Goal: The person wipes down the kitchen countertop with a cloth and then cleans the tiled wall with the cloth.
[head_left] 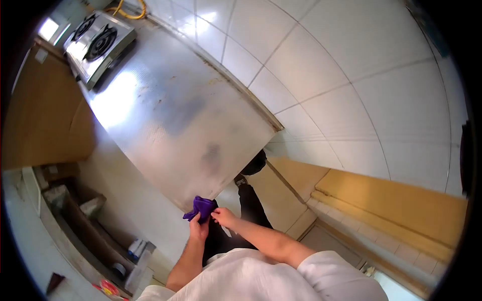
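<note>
A crumpled purple cloth point(203, 205) is held in front of my body, at the near corner of the metal countertop point(186, 165). My left hand point(199, 228) grips it from below, with the fingers closed on its lower part. My right hand point(224, 217) is at the cloth's right edge, its fingers pinched together on it. Part of the cloth hangs out to the left of my left hand.
A two-burner gas stove point(100, 45) sits at the counter's far end, near a yellow hose point(131, 11). White tiles point(311, 75) line the wall. A cardboard box point(45, 110) is at the left, a black bag point(255, 163) beneath the counter's right corner, and a yellow ledge point(386, 205) at the right.
</note>
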Tool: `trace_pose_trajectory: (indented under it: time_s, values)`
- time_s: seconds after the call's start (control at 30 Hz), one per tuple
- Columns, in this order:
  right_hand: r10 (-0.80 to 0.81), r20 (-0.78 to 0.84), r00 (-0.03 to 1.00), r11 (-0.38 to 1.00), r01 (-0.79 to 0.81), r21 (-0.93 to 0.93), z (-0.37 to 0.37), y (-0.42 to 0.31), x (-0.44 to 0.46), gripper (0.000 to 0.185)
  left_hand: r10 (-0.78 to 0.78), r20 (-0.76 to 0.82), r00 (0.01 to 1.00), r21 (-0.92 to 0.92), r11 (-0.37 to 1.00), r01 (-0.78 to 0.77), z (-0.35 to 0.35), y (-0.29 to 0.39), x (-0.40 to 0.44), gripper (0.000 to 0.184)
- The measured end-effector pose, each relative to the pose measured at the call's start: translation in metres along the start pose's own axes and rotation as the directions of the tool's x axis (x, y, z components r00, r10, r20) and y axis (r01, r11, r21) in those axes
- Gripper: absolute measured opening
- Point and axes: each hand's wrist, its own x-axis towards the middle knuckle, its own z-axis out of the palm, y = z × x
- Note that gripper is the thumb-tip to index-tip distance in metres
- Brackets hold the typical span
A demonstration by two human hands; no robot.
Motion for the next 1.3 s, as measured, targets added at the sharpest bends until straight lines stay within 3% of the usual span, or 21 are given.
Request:
trace_pose_trajectory:
  time_s: [0.1,0.2,0.3,0.47,0.7,0.8,1.03,1.13,1.2,1.3]
  values:
    - [0.027,0.110,0.994,0.999,-0.022,-0.049,-0.034,-0.010,-0.006,0.028,0.014,0.017,1.000,-0.151,0.988,-0.011,-0.020,-0.025,0.014,0.042]
    - [0.087,0.217,0.972,0.991,-0.062,-0.117,-0.066,-0.011,-0.003,0.029,0.042,0.085,0.996,-0.173,0.985,-0.027,-0.003,-0.045,0.001,0.042]
    - [0.093,0.279,0.956,0.980,-0.038,-0.197,-0.101,-0.015,-0.009,0.030,0.101,0.001,0.995,-0.253,0.963,-0.098,0.025,-0.060,0.013,0.044]
    - [0.162,0.193,0.968,0.975,-0.127,-0.182,-0.162,-0.026,-0.023,0.033,0.056,0.042,0.998,-0.380,0.924,-0.036,0.096,-0.097,0.053,0.041]
    - [0.244,0.020,0.970,0.968,-0.242,-0.073,-0.247,-0.012,-0.051,0.038,-0.051,0.166,0.985,-0.327,0.940,0.103,0.220,-0.160,0.092,0.044]
    - [0.185,-0.020,0.983,0.976,-0.181,0.121,-0.281,-0.012,-0.058,0.038,-0.080,0.147,0.986,-0.310,0.943,0.122,0.288,-0.181,0.097,0.043]
    - [0.022,-0.372,0.928,0.964,0.079,0.255,-0.334,-0.063,-0.054,0.039,-0.120,0.154,0.981,-0.292,0.943,0.161,0.394,-0.237,0.134,0.046]
    - [-0.042,-0.423,0.905,0.963,0.149,0.222,-0.345,-0.080,-0.063,0.041,-0.095,0.147,0.985,-0.286,0.949,0.134,0.399,-0.246,0.139,0.047]
    - [-0.052,-0.428,0.902,0.974,0.140,0.177,-0.345,-0.089,-0.064,0.041,-0.102,0.155,0.983,-0.185,0.974,0.130,0.398,-0.239,0.139,0.051]
    - [-0.063,-0.453,0.889,0.977,0.146,0.152,-0.344,-0.085,-0.062,0.037,-0.060,0.082,0.995,-0.002,0.998,0.060,0.381,-0.235,0.136,0.041]
